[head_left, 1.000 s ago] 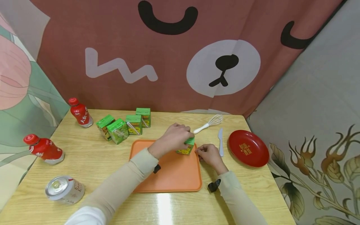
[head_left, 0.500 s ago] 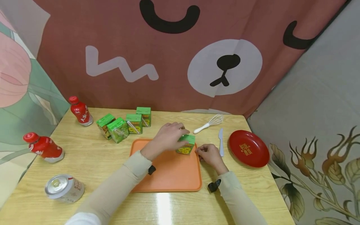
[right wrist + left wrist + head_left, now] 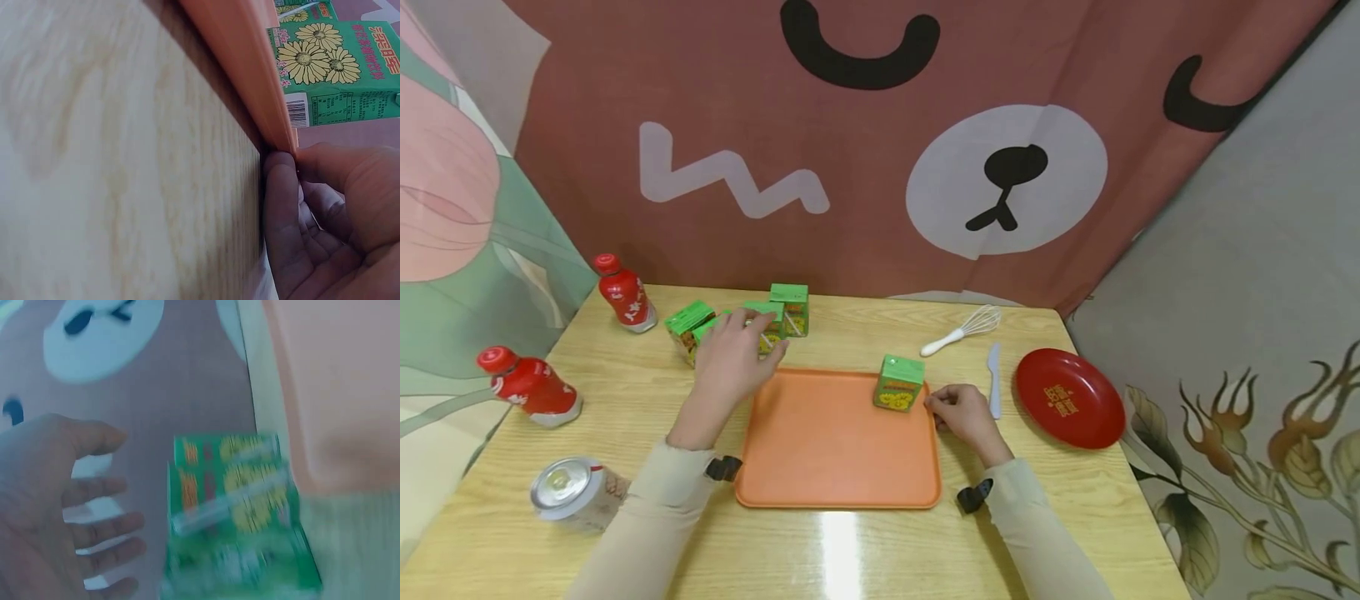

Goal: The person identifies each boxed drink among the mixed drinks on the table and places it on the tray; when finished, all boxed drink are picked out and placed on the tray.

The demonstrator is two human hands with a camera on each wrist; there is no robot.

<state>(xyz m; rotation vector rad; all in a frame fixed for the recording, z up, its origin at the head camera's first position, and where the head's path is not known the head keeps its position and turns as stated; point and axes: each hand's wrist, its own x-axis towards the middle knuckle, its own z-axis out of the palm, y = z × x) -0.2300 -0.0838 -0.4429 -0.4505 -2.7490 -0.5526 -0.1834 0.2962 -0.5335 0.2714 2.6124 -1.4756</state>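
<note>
An orange tray (image 3: 842,475) lies on the wooden table, and one green drink carton (image 3: 898,383) with yellow flowers stands in its back right corner. My right hand (image 3: 964,417) pinches the tray's right rim between thumb and forefinger, as the right wrist view shows close up. Over the group of green cartons (image 3: 688,325) at the back left is my left hand (image 3: 733,358), fingers spread. In the left wrist view, the left hand (image 3: 75,512) is apart from the blurred cartons (image 3: 231,500), with nothing in its grasp. Part of the group is hidden behind it.
Two red bottles (image 3: 627,293) and a drink can (image 3: 578,493) stand along the left side. A white whisk (image 3: 962,329), a pale plastic knife (image 3: 994,382) and a red plate (image 3: 1070,398) lie on the right. A curtain rises behind the table.
My left hand has let go of the carton on the tray and moved left to the carton group. The right hand stays at the tray's rim.
</note>
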